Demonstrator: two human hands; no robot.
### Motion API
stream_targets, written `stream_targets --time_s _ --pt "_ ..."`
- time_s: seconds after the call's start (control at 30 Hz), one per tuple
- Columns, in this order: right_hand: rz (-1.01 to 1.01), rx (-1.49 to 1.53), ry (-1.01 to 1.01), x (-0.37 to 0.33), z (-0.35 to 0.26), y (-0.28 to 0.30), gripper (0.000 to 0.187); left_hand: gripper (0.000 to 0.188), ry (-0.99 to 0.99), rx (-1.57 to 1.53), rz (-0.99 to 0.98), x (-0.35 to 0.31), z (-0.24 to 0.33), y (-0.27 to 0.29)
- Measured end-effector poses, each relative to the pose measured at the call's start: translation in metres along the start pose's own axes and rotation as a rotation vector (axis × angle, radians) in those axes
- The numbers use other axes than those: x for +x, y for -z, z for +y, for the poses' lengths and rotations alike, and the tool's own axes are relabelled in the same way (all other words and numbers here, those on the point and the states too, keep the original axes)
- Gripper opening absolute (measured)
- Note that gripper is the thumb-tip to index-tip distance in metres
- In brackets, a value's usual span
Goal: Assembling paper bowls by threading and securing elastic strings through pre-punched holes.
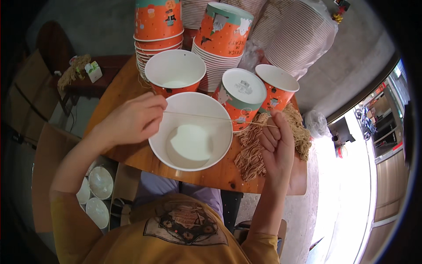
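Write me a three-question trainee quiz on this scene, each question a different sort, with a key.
1. What do the left hand and right hand hold stretched between them?
2. How does the white-lined tub between the hands stand? A: mouth down. B: on its side. C: mouth up.
3. Fill in: on the wooden table, the tan yarn lies nearer the ____ hand.

Key:
1. A thin strand.
2. C.
3. Right.
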State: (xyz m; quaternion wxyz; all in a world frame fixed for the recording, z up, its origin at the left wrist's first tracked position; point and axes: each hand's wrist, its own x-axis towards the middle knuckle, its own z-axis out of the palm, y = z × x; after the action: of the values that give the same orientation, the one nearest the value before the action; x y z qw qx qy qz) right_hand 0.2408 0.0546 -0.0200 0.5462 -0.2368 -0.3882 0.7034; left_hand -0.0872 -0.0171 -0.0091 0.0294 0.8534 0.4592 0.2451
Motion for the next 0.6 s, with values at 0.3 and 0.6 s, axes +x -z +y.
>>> stream_targets --time_s 0.3,0.6 --pt "-0.017 0.485 -0.133 -0.021 0.012 -0.052 0.015 0.020 -0.005 -0.189 0.153 0.022 -0.002 -0.003" --pt "-0.100 0.453 -0.036 -0.029 0.022 -0.088 0.022 0.066 0.415 -1.163 0.015 0.022 0.116 -0.031"
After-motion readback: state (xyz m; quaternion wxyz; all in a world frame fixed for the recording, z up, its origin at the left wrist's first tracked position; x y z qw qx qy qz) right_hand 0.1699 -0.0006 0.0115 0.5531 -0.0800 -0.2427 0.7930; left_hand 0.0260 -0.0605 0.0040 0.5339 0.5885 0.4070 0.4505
